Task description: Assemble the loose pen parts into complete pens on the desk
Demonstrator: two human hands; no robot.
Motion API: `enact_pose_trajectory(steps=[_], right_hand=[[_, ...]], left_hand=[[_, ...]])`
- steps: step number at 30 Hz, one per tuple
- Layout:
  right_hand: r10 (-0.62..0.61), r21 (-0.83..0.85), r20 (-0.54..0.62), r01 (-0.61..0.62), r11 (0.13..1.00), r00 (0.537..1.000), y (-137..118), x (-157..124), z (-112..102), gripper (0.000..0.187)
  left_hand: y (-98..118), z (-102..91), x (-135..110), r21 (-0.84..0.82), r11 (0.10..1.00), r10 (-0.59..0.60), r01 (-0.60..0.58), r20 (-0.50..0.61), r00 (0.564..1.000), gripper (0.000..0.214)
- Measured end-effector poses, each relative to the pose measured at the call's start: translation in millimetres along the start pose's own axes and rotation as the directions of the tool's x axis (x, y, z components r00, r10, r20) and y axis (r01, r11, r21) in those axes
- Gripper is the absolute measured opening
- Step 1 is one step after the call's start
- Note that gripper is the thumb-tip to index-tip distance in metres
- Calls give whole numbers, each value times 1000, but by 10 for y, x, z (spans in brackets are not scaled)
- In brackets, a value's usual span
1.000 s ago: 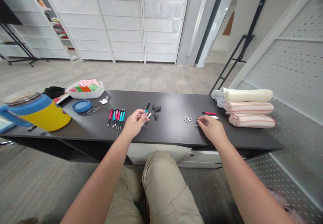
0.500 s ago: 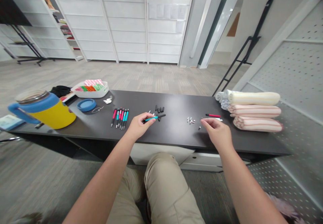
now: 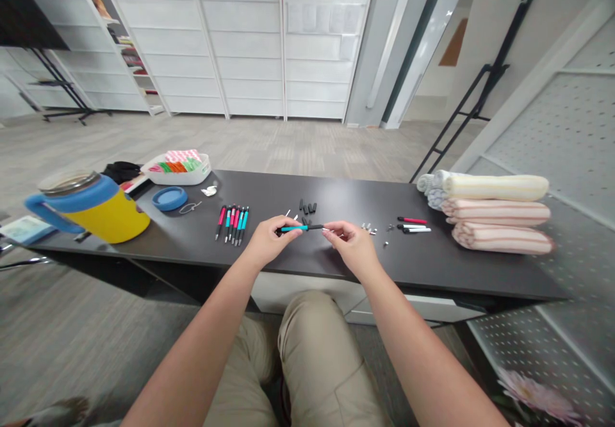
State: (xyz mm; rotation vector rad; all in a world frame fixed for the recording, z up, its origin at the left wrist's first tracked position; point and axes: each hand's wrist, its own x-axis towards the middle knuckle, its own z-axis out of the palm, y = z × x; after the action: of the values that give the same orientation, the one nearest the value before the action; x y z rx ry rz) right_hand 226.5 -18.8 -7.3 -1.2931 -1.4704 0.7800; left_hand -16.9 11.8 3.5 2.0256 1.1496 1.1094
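My left hand (image 3: 273, 238) is closed around a teal pen barrel (image 3: 294, 228) with a black grip (image 3: 314, 227), held level above the table. At the grip's right end, my right hand (image 3: 353, 242) pinches a small silver pen tip (image 3: 326, 229), largely hidden by the fingers. Beyond the hands lie several black rubber grips (image 3: 308, 209) and a few thin white pieces (image 3: 288, 213). Small silver pen parts (image 3: 369, 228) lie just past my right hand, with a single one (image 3: 385, 243) nearer the front edge.
Red and teal pens (image 3: 233, 224) form a row on the left. Farther left are a yellow-blue mug (image 3: 103, 212), a blue lid (image 3: 170, 199) and a white basket (image 3: 196, 175). To the right are red and white pen barrels (image 3: 414, 226) and rolled towels (image 3: 500, 212) on the dark table (image 3: 355, 190).
My right hand has moved left from beside the loose silver parts to the end of the pen's grip. The left hand still holds the teal barrel, now more level.
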Motion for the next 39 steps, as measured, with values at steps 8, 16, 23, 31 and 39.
enact_pose_trajectory(steps=[8,16,23,31,39], right_hand=[[-1,-37,8,1,999,1000,69,-3,-33,36],[-4,-54,35,6,999,999,76,-17,-29,37],[-10,-96,39,13,995,999,29,-24,-21,34],[-48,-234,89,68,970,995,21,-27,-10,39],[-188,-313,205,246,917,961,-15,-16,22,47]], left_hand=[[-44,12,3,11,1000,11,-12,26,1000,24],[-34,3,-1,30,1000,10,-11,28,1000,25],[-31,3,-2,28,1000,8,-9,40,999,24],[-59,13,-5,25,1000,12,-13,53,999,23],[-77,22,-4,-7,1000,19,-19,51,999,20]])
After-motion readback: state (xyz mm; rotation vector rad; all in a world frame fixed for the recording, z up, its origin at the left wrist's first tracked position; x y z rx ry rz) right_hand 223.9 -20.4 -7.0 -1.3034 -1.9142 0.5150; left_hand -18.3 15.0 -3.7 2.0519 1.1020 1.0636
